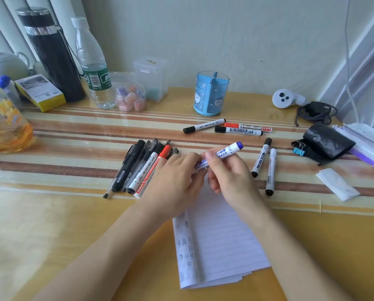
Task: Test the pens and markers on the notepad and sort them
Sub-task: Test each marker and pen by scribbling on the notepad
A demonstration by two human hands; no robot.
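Observation:
Both hands hold a white whiteboard marker with a blue end (227, 152) above the top of the lined notepad (216, 240). My left hand (177, 181) grips its lower end and my right hand (227, 172) pinches its barrel. A bundle of several black pens and red and black markers (138, 168) lies left of my hands. Two black-capped markers (266, 165) lie to the right. Three more markers (231, 128) lie farther back, in front of a blue divided pen holder (211, 94).
Bottles, a black flask (53, 55) and clear plastic boxes (138, 88) stand along the back left. A white controller (284, 98), a coiled cable, a black pouch (327, 142), binder clips and a folded paper slip (337, 184) lie at the right.

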